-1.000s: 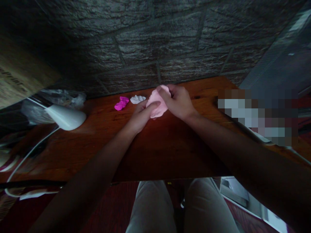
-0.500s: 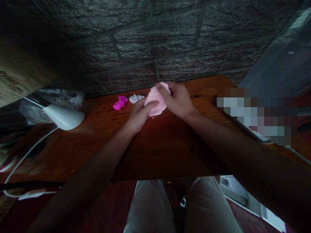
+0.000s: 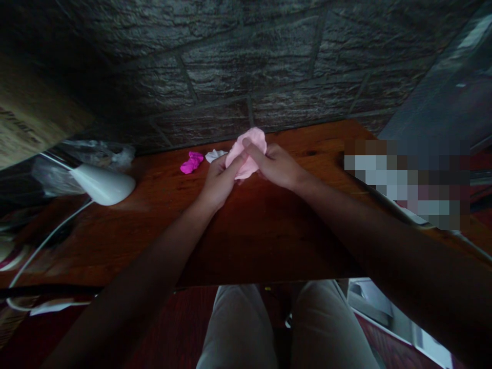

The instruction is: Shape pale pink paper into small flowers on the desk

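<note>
Just above the middle of the frame, a pale pink lump of dough (image 3: 248, 151) is held over the far part of the wooden table (image 3: 246, 241), pinched between both hands. The left hand (image 3: 219, 180) is closed around its lower left side, thumb laid across the front; the right hand (image 3: 275, 166) is curled on its right side, forefinger pressed over the top. The lump looks soft, so it could probably be torn or dropped if it is squeezed unevenly. Just left of the hands, a bright pink piece (image 3: 191, 162) and a white piece (image 3: 215, 154) lie on the table and could be knocked. A white lamp (image 3: 103, 185) stands at the left edge, well apart; nothing lies between the hands.
</note>
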The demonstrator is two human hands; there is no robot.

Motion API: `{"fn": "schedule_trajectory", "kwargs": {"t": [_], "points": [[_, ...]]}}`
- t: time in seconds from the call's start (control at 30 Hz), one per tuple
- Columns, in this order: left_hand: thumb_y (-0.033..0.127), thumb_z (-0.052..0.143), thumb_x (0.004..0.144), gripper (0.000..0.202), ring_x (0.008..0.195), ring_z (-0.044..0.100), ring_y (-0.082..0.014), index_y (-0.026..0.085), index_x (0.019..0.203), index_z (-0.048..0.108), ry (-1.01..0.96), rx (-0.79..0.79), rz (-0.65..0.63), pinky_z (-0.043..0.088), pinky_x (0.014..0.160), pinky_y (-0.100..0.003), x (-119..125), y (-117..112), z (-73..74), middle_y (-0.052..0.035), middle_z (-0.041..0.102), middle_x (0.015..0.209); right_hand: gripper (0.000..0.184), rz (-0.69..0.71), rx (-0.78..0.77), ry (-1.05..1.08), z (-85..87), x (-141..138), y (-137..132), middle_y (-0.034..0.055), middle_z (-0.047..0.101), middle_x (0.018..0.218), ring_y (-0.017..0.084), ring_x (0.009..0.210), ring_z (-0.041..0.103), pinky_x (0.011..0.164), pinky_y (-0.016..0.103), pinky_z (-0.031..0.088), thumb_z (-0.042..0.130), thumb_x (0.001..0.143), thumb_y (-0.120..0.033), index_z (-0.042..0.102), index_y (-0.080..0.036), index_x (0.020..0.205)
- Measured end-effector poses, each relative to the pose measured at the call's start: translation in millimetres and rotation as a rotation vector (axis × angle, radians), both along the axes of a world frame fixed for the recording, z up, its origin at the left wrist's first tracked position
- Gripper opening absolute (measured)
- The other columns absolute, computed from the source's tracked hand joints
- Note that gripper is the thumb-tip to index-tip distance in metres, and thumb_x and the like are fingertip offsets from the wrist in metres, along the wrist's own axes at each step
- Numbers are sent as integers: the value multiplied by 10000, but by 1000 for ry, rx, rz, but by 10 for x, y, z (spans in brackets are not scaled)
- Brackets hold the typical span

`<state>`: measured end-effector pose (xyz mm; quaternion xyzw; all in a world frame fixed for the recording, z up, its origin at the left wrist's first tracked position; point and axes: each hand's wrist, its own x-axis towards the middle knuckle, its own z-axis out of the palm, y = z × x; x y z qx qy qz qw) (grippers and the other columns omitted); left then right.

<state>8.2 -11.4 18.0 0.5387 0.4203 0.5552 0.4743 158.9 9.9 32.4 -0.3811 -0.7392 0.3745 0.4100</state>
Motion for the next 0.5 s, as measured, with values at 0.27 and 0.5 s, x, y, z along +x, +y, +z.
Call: {"fn": "schedule_trajectory", "kwargs": {"t": [0.27, 0.5], "points": [[549, 668, 896, 372, 460, 506, -83, 182, 829, 661, -26, -127, -114, 343, 439, -229, -2, -1, 43, 7, 603, 603, 678, 70, 11, 3, 39, -2, 2, 34, 591, 538, 168, 619, 624, 572, 270, 453, 445, 938, -782, 577, -212, 594], [560, 719, 861, 390, 443, 432, -63, 189, 765, 646, 24, -53, -134, 321, 452, -236, -11, -40, 18, 20, 586, 581, 678, 7, -16, 28, 22, 36, 8, -3, 505, 489, 139, 551, 549, 543, 269, 415, 413, 964, -766, 592, -200, 638]]}}
